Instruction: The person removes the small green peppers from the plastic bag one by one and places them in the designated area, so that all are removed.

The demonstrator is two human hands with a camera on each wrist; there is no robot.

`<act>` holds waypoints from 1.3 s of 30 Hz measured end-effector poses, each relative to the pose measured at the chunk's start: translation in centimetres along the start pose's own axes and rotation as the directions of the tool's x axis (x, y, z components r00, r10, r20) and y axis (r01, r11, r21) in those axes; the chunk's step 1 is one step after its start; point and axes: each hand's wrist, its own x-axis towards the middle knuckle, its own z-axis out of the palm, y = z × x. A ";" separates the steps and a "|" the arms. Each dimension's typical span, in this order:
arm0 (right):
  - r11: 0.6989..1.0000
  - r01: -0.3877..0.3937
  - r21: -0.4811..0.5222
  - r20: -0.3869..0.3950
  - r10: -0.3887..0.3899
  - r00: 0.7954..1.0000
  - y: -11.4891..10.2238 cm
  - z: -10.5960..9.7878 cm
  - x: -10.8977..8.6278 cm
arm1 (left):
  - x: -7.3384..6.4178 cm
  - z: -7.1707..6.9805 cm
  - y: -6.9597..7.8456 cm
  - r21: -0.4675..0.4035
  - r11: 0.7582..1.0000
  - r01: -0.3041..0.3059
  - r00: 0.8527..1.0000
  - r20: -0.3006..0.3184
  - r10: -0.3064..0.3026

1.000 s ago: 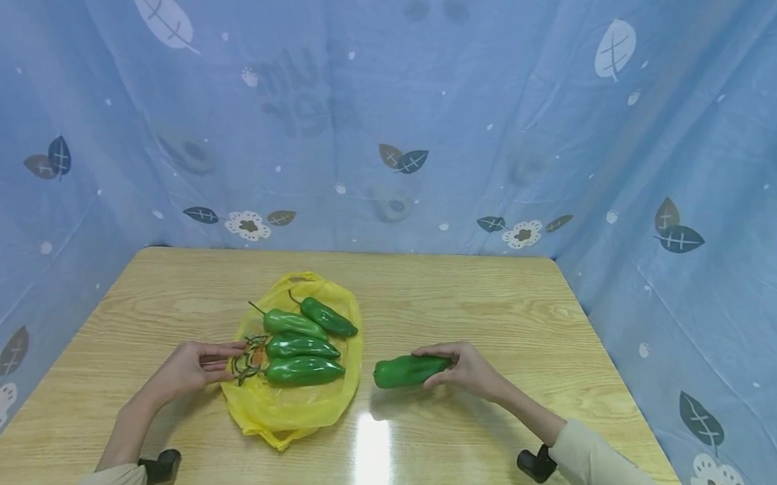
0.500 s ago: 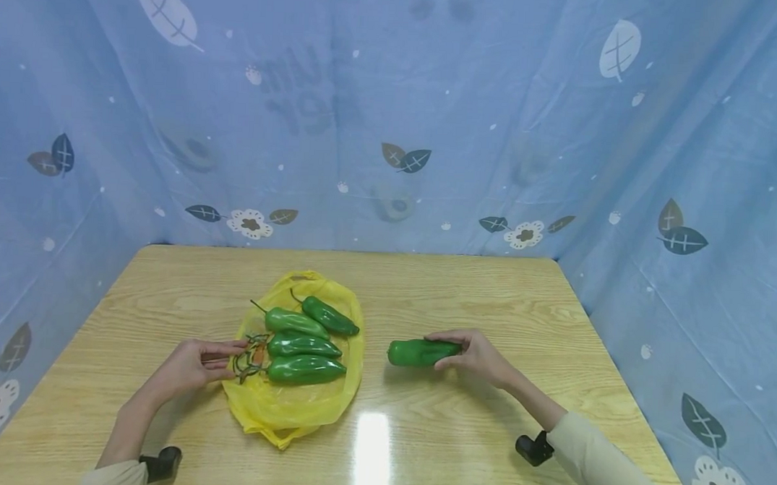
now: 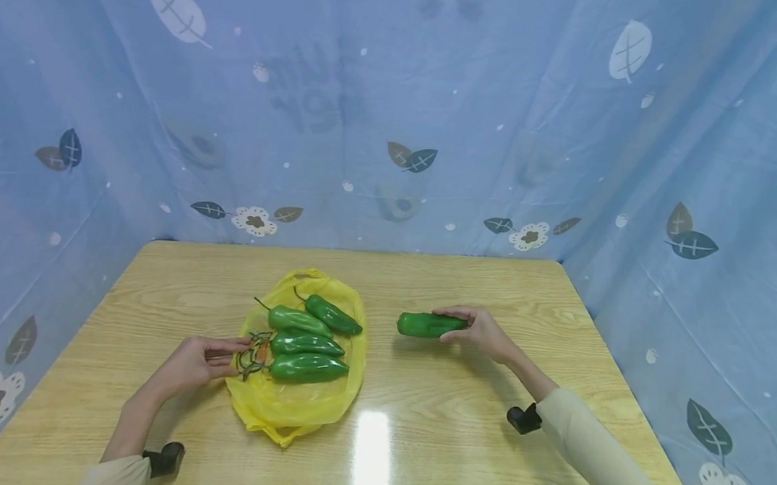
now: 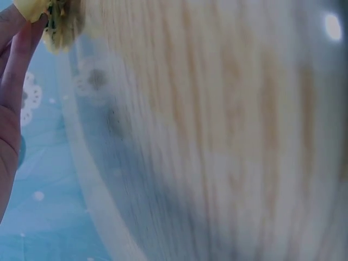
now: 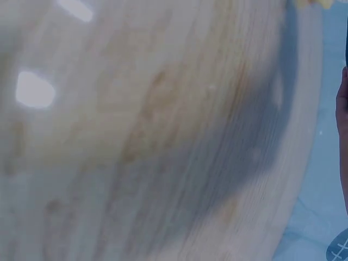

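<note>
In the head view, my right hand (image 3: 486, 335) holds a glossy green chili pepper (image 3: 417, 325) by its right end, over the right middle of the table. The pepper lies sideways, its blunt left end showing no stem. My left hand (image 3: 194, 366) pinches the left edge of a yellow plastic bag (image 3: 290, 414) spread flat; the left wrist view shows fingers (image 4: 19, 60) at the yellow film (image 4: 32, 8). Several more green peppers (image 3: 308, 368) lie side by side on the bag. Thin curled green stems (image 3: 248, 366) gather next to my left fingertips.
The wood-grain table (image 3: 458, 448) has its far edge against a blue patterned curtain (image 3: 395, 91), which also hangs at both sides. A bright light reflection falls on the tabletop, front of centre. Black wrist mounts (image 3: 524, 420) sit on both forearms.
My right hand has carried the pepper away from me and slightly right, turning it more level. My left hand stays at the bag's edge, and the peppers on the bag have not moved.
</note>
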 end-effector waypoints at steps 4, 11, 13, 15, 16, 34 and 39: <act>1.000 -0.010 -0.009 -0.012 0.010 1.000 0.1 -0.2 0.9 | 0.0 0.0 0.1 0.008 1.000 0.000 1.000 -0.006 0.000; 1.000 0.010 -0.028 -0.046 -0.011 0.999 0.3 -0.8 2.7 | 0.3 -0.3 0.1 0.020 1.000 -0.012 1.000 -0.009 0.012; 0.999 0.017 -0.028 -0.046 -0.018 0.999 0.3 -1.0 3.2 | 0.3 -0.3 0.0 0.019 1.000 -0.006 1.000 -0.013 0.007; 1.000 0.011 -0.011 -0.048 -0.012 0.999 0.2 -1.2 3.7 | 0.3 -0.3 -0.1 0.018 1.000 0.001 1.000 -0.013 -0.001; 1.000 0.008 -0.003 -0.049 -0.008 0.999 0.2 -1.3 3.9 | 0.3 -0.3 -0.2 0.014 1.000 0.006 1.000 -0.014 -0.006; 0.999 -0.028 -0.041 -0.046 0.026 0.999 0.9 -1.2 7.4 | -0.2 0.2 -0.8 -0.019 1.000 0.011 1.000 -0.010 -0.011; 0.998 -0.044 -0.045 -0.024 0.043 0.999 0.7 -1.5 8.1 | -0.2 0.2 -0.7 -0.023 1.000 0.012 1.000 -0.001 -0.012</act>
